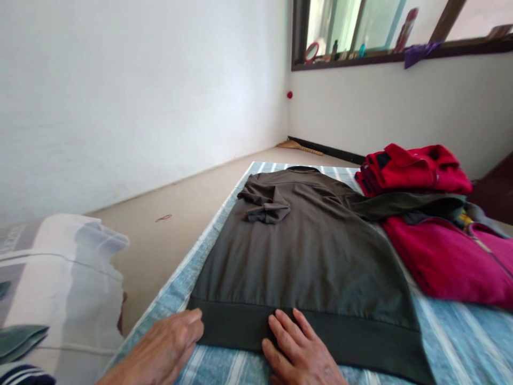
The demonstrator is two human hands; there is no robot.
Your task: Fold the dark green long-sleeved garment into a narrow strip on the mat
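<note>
A dark olive-grey shirt (pixel 300 251) lies spread flat on a blue and white striped mat (pixel 460 342), its collar away from me and its left sleeve folded in over the chest. My left hand (pixel 168 345) rests at the shirt's near left hem corner, fingers curled against the edge of the cloth. My right hand (pixel 298 350) lies flat on the hem band near the middle, fingers stretched out and apart. The shirt's right sleeve runs under a pile of clothes.
A folded red garment (pixel 412 168) and a magenta one (pixel 452 262) lie on the mat at the right. A white cloth bundle (pixel 60 289) sits at the left on the beige floor (pixel 168 230). White walls and a window sill with small items stand beyond.
</note>
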